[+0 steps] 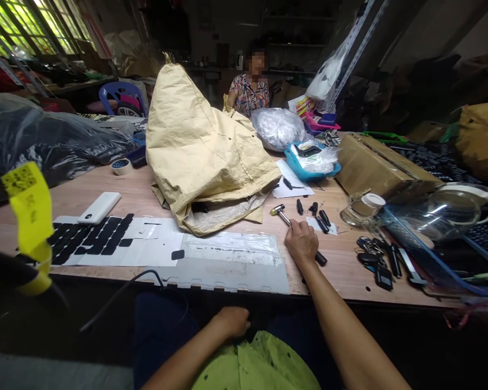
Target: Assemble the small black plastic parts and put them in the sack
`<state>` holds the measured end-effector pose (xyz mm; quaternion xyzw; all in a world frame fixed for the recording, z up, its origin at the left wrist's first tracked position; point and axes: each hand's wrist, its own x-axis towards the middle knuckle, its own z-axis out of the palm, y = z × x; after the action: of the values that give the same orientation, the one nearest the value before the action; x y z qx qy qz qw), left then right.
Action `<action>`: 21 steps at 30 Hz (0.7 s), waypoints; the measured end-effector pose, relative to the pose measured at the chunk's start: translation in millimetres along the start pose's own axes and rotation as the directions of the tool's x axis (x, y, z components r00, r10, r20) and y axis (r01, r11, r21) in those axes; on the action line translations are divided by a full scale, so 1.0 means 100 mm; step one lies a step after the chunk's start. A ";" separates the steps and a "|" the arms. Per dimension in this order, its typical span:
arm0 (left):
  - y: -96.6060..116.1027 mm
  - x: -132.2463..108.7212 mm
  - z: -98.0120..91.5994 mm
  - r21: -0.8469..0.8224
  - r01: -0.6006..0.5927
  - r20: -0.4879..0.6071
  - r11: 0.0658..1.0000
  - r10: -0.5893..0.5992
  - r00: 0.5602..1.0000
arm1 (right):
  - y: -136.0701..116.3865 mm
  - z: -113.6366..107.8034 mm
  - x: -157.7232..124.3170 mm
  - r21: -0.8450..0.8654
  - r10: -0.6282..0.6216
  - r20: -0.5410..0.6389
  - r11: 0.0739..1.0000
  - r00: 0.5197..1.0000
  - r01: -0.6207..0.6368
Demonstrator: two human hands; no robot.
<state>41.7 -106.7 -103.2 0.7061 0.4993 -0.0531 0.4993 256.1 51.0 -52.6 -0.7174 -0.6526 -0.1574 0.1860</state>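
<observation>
My right hand (302, 241) is wrapped round a small hammer (284, 218) lying low over the table. The hammer's head points away to the left, and its dark grip end shows below my palm. Down over my lap, my left hand (232, 321) is curled closed, its inner side hidden. Left of my right hand lies a pale sheet under clear plastic (236, 245). Beyond the hammer are several black punch-like tools (322, 221), some on white paper. Further left, rows of black rounded pieces (106, 235) cover a white sheet, with a white power bank (100, 207) at its top.
A big tan sack (203, 146) stands mid-table, its mouth toward me. Behind it sits a person (250, 89). On the right are a blue basket (313, 172), a cardboard box (380, 165), a glass jar (361, 208) and keys (374, 252). A yellow tag (28, 211) hangs left.
</observation>
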 end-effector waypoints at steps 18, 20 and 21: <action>0.32 0.16 -2.33 -0.387 0.417 -0.839 0.823 -0.501 0.210 | -0.03 0.01 -0.01 0.011 -0.002 -0.001 1.000 1.000 0.002; 0.29 0.21 -2.33 -0.410 0.437 -0.821 0.800 -0.533 0.205 | -0.03 0.00 -0.01 0.014 -0.004 -0.004 1.000 1.000 0.004; 0.28 0.22 -2.33 -0.411 0.442 -0.822 0.797 -0.533 0.198 | -0.03 0.00 0.00 0.016 -0.003 -0.004 1.000 1.000 0.003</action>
<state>-25.2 84.3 17.8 0.3966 0.8850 0.2097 0.1244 253.0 50.6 -52.4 -0.7146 -0.6547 -0.1539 0.1926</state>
